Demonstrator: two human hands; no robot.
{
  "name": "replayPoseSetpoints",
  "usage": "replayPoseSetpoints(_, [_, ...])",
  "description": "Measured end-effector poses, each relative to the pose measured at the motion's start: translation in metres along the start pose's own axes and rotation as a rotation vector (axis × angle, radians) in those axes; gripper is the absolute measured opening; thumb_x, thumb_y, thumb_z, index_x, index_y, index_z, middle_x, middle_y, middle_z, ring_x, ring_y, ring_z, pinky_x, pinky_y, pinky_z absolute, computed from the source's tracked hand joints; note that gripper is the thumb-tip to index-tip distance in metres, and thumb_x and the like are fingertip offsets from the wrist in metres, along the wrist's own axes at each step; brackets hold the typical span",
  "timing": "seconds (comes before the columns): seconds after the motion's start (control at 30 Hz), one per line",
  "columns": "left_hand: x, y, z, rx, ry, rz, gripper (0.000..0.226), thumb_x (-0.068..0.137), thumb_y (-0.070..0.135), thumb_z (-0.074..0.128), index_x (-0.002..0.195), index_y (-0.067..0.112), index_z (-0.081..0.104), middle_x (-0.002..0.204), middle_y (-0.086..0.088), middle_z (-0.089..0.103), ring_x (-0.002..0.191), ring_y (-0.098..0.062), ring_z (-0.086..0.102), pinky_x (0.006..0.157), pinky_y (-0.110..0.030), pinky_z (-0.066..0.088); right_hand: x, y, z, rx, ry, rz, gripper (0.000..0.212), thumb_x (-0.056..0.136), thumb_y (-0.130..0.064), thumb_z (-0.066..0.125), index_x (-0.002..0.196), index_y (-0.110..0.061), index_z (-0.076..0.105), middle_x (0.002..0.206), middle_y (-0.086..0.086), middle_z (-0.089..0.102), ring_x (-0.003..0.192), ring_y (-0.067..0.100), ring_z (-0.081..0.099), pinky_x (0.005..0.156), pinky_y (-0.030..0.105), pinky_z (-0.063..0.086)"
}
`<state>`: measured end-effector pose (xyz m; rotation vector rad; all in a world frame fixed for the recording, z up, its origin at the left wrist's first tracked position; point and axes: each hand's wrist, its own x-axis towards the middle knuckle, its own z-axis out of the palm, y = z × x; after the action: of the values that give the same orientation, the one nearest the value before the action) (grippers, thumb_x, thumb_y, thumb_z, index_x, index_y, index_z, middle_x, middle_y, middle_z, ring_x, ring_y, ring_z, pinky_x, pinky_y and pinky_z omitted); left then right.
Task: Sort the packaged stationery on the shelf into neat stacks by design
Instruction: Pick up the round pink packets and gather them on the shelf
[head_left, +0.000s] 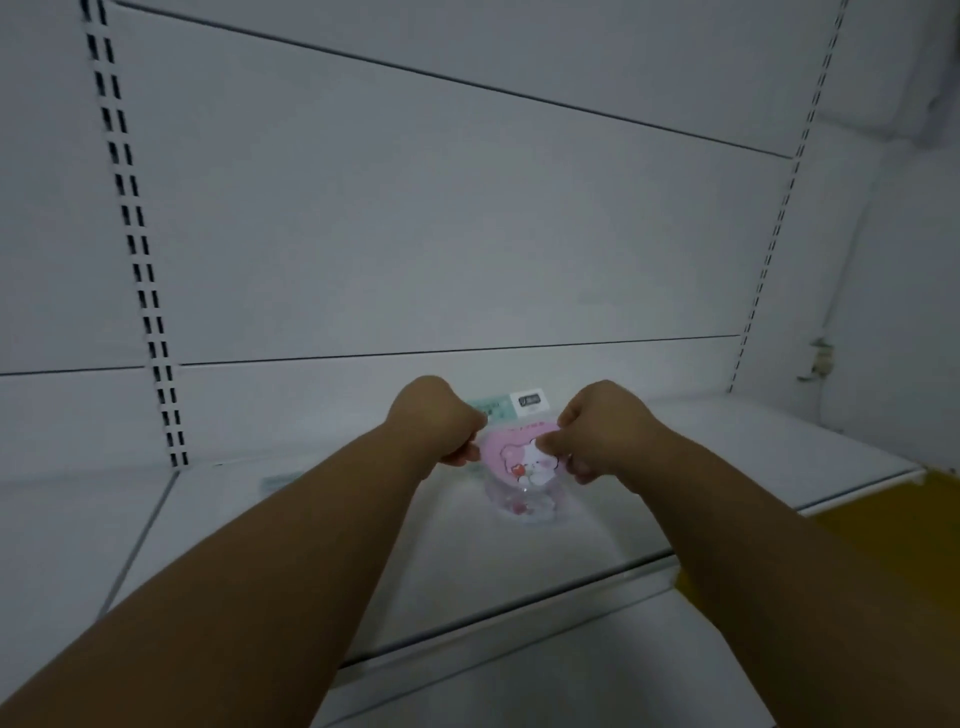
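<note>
A pink stationery pack (511, 456) with a cartoon bear and red hearts hangs just above the white shelf (291, 561), held by both hands. My left hand (434, 421) pinches its left edge and my right hand (597, 434) pinches its right edge. Its faint reflection shows on the glossy shelf beneath. Behind the hands lies another pack (511, 404) with a mint green header and a white label, mostly hidden. A pale, blurred pack (280, 482) lies flat on the shelf to the left of my left forearm.
The white back panel (441, 234) rises behind the shelf, with slotted uprights at left (135, 249) and right (774, 234). The shelf's front lip (519, 603) runs diagonally below my arms. A yellow surface (883, 545) lies beyond the shelf's right end.
</note>
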<state>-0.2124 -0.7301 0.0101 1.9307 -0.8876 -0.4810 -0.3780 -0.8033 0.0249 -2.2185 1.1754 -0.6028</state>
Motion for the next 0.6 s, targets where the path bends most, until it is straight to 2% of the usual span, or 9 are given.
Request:
replayPoseSetpoints(0.07, [0.011, -0.003, 0.011, 0.163, -0.027, -0.021, 0.022, 0.081, 0.016, 0.075, 0.077, -0.001, 0.061, 0.066, -0.015, 0.071, 0.043, -0.019, 0.067, 0.04, -0.027, 0.055, 0.012, 0.012, 0.003, -0.093, -0.059, -0.011, 0.023, 0.071, -0.02, 0.082, 0.074, -0.007, 0.063, 0.066, 0.009, 0.068, 0.049, 0.02, 0.068, 0.05, 0.032, 0.06])
replayPoseSetpoints(0.13, [0.019, -0.007, 0.017, 0.329, -0.025, -0.033, 0.026, 0.078, 0.021, 0.077, 0.072, 0.002, 0.061, 0.06, -0.011, 0.069, 0.038, -0.017, 0.064, 0.037, -0.023, 0.051, 0.02, 0.019, 0.008, -0.148, -0.108, -0.041, 0.029, 0.07, -0.023, 0.083, 0.068, -0.013, 0.056, 0.06, 0.005, 0.062, 0.037, 0.014, 0.062, 0.036, 0.022, 0.049])
replayPoseSetpoints(0.2, [0.022, -0.01, 0.02, 0.46, -0.02, -0.046, 0.029, 0.073, 0.025, 0.081, 0.07, 0.005, 0.06, 0.058, -0.008, 0.066, 0.032, -0.014, 0.06, 0.035, -0.02, 0.047, 0.024, 0.025, 0.011, -0.263, -0.138, -0.108, 0.036, 0.066, -0.029, 0.084, 0.064, -0.018, 0.049, 0.058, 0.001, 0.057, 0.038, 0.012, 0.056, 0.033, 0.019, 0.04])
replayPoseSetpoints(0.3, [0.022, -0.013, 0.024, 0.629, 0.032, -0.031, 0.035, 0.069, 0.034, 0.081, 0.068, 0.01, 0.056, 0.06, -0.003, 0.063, 0.036, -0.014, 0.06, 0.041, -0.019, 0.047, 0.027, 0.023, 0.013, -0.445, -0.095, -0.228, 0.039, 0.066, -0.038, 0.082, 0.063, -0.018, 0.049, 0.063, -0.002, 0.051, 0.052, 0.01, 0.047, 0.045, 0.021, 0.032])
replayPoseSetpoints(0.37, [0.02, -0.017, 0.024, 0.681, 0.152, 0.034, 0.035, 0.075, 0.041, 0.072, 0.075, 0.012, 0.053, 0.075, -0.002, 0.064, 0.059, -0.018, 0.061, 0.057, -0.025, 0.049, 0.026, 0.013, 0.014, -0.452, -0.046, -0.334, 0.035, 0.071, -0.043, 0.077, 0.085, -0.014, 0.062, 0.082, 0.002, 0.058, 0.068, 0.014, 0.053, 0.058, 0.023, 0.041])
replayPoseSetpoints(0.43, [0.01, -0.025, 0.018, 0.702, 0.268, 0.083, 0.032, 0.081, 0.045, 0.064, 0.093, 0.017, 0.054, 0.091, 0.001, 0.061, 0.077, -0.018, 0.056, 0.067, -0.029, 0.045, 0.021, -0.004, 0.016, -0.427, 0.012, -0.469, 0.05, 0.076, -0.047, 0.072, 0.113, -0.016, 0.059, 0.109, 0.007, 0.056, 0.092, 0.021, 0.056, 0.077, 0.032, 0.049])
replayPoseSetpoints(0.47, [0.004, -0.03, 0.011, 0.715, 0.312, 0.097, 0.033, 0.083, 0.046, 0.062, 0.099, 0.019, 0.055, 0.094, 0.001, 0.06, 0.079, -0.017, 0.054, 0.07, -0.029, 0.045, 0.017, -0.016, 0.018, -0.416, 0.051, -0.548, 0.054, 0.077, -0.048, 0.07, 0.12, -0.018, 0.055, 0.117, 0.008, 0.053, 0.101, 0.024, 0.054, 0.083, 0.036, 0.049])
replayPoseSetpoints(0.6, [-0.036, -0.056, -0.041, 0.757, 0.47, 0.136, 0.029, 0.083, 0.049, 0.059, 0.099, 0.024, 0.058, 0.094, 0.004, 0.059, 0.08, -0.014, 0.056, 0.073, -0.031, 0.051, -0.006, -0.077, 0.033, -0.312, 0.166, -0.823, 0.053, 0.082, -0.047, 0.063, 0.126, -0.021, 0.049, 0.121, 0.007, 0.051, 0.108, 0.025, 0.05, 0.087, 0.039, 0.046])
